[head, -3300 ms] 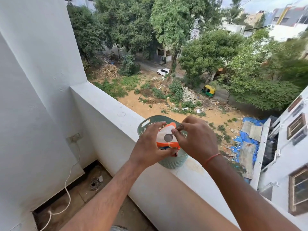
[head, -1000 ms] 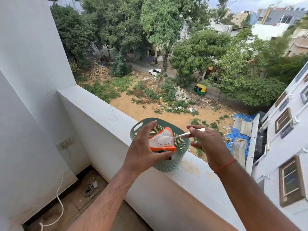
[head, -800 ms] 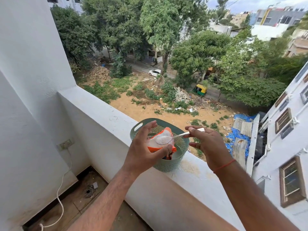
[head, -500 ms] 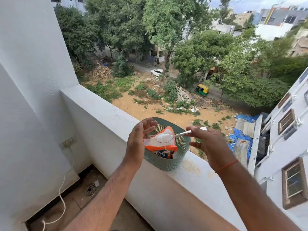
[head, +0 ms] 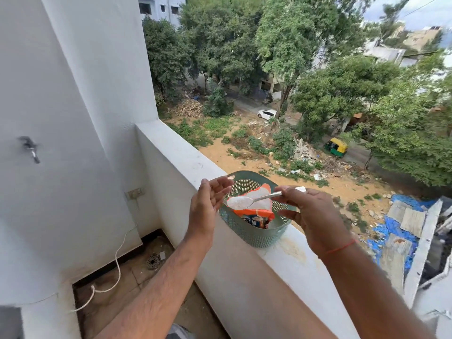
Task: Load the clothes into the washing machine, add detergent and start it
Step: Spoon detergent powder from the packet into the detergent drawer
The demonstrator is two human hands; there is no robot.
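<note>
Your right hand (head: pixel 310 211) pinches the flat handle of a thin metal spoon (head: pixel 259 198) between thumb and forefinger, the other fingers curled loosely beneath, the wrist bent back and ringed by a red thread (head: pixel 338 248). The grip is clenched on the handle; the spoon lies nearly level, its oval bowl heaped with white, grainy detergent powder (head: pixel 238 203). Your left hand (head: pixel 209 201) holds nothing: the palm faces the spoon bowl, fingers slightly cupped and parted, just beside the powder but apart from it, forearm stretched up from the lower left.

Behind the spoon, an orange and white detergent packet (head: pixel 256 211) of crinkled glossy plastic stands open-mouthed in a round green basket (head: pixel 254 233) of perforated plastic with a smooth rim and a slot handle. The basket sits on the flat top of the white plastered parapet ledge (head: pixel 176 152), close to its outer edge.

Below the ledge's inner side lies a tiled floor (head: pixel 127 277) with a round metal drain (head: pixel 152 259) and a white cord (head: pixel 117 260) running to a wall socket (head: pixel 134 192).
</note>
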